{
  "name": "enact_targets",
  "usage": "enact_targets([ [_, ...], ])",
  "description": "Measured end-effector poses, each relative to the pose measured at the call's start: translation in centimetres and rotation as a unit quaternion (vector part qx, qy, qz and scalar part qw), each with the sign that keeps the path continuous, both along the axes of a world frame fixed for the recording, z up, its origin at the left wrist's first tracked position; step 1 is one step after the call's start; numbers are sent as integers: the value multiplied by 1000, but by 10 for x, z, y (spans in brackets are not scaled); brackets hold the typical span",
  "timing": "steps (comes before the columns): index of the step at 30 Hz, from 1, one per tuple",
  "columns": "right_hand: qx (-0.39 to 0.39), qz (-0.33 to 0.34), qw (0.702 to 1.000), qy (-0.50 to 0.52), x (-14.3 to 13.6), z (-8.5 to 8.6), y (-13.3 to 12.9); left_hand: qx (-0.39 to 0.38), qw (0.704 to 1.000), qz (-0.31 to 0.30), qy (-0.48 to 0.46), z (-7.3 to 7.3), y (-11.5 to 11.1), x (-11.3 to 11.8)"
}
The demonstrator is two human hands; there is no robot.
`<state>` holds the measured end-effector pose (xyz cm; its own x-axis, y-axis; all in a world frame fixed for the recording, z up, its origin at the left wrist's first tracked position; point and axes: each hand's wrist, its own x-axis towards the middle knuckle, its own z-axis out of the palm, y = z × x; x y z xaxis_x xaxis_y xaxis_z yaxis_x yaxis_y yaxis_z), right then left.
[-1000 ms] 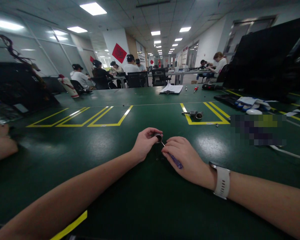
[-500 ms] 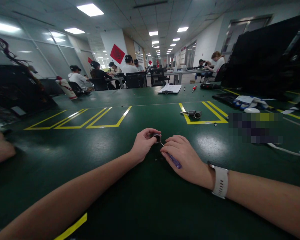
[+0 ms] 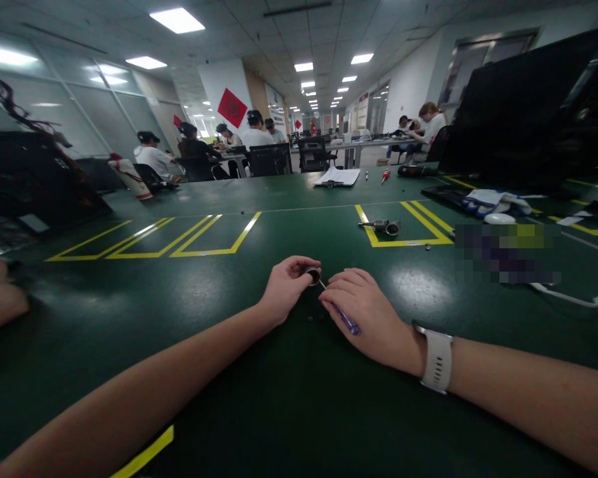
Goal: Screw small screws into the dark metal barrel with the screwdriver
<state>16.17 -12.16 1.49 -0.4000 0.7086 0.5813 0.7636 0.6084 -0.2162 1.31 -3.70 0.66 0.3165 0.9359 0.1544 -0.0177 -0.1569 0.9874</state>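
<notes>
My left hand (image 3: 288, 285) is closed round a small round metal part (image 3: 312, 275), whose hollow opening faces me. In my right hand (image 3: 361, 309) is a screwdriver with a purple handle (image 3: 347, 321), and its thin shaft points at the opening of the part. Whether the tip touches the part cannot be made out. Two tiny pieces (image 3: 310, 319) lie on the green table (image 3: 219, 411) just below my hands. Farther off, a metal assembly with a ring-shaped end (image 3: 389, 228) rests inside a yellow-taped area.
A clipboard with paper (image 3: 337, 176), a red pen-like tool (image 3: 385, 176) and gloves (image 3: 496, 201) lie toward the back. Another person's arm (image 3: 2, 302) rests at the left edge. A white cable (image 3: 563, 295) runs along the right. Black equipment stands at both sides.
Both hands keep nearly the same place and hold. The purple handle has tilted very slightly, and the whole view has shifted a little.
</notes>
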Motion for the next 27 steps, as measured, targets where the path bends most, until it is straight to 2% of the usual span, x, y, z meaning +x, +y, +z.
enact_targets([
  [5, -2, -9, 1000, -6, 0, 1, -1, 1, 1000, -7, 3, 1, -1, 0],
  [10, -3, 13, 1000, 12, 1, 1, -4, 4, 1000, -10, 6, 0, 1, -1],
  [19, -37, 22, 998, 51, 1, 1, -1, 16, 1000, 10, 22, -2, 2, 0],
  [27, -39, 8, 999, 29, 0, 0, -2, 21, 999, 5, 23, -2, 1, 0],
])
